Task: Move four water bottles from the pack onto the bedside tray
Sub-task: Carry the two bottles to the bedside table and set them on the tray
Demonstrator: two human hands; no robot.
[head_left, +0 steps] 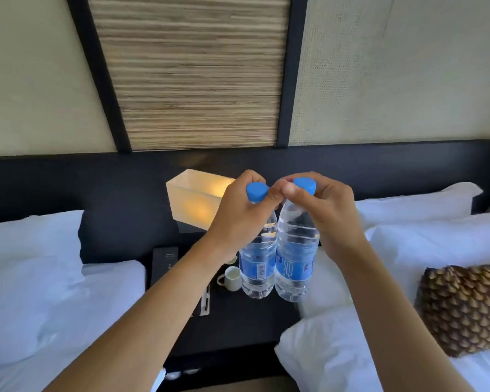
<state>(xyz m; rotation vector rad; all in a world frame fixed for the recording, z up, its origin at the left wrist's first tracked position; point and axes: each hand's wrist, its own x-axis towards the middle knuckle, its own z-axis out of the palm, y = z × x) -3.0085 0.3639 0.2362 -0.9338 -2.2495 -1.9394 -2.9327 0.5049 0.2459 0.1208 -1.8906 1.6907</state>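
I hold two clear water bottles with blue caps and blue labels side by side over the dark bedside table (238, 323). My left hand (238, 213) grips the neck of the left bottle (258, 267). My right hand (323, 210) grips the neck of the right bottle (294, 264). Both bottles hang upright, their sides touching, bases above the tabletop. I cannot make out a tray or the pack.
A white cup (231, 278) stands on the table just left of the bottles. A lit box lamp (195, 199) stands behind. A dark handset (164, 261) lies at the left. White beds flank the table; a patterned cushion (464, 306) lies on the right bed.
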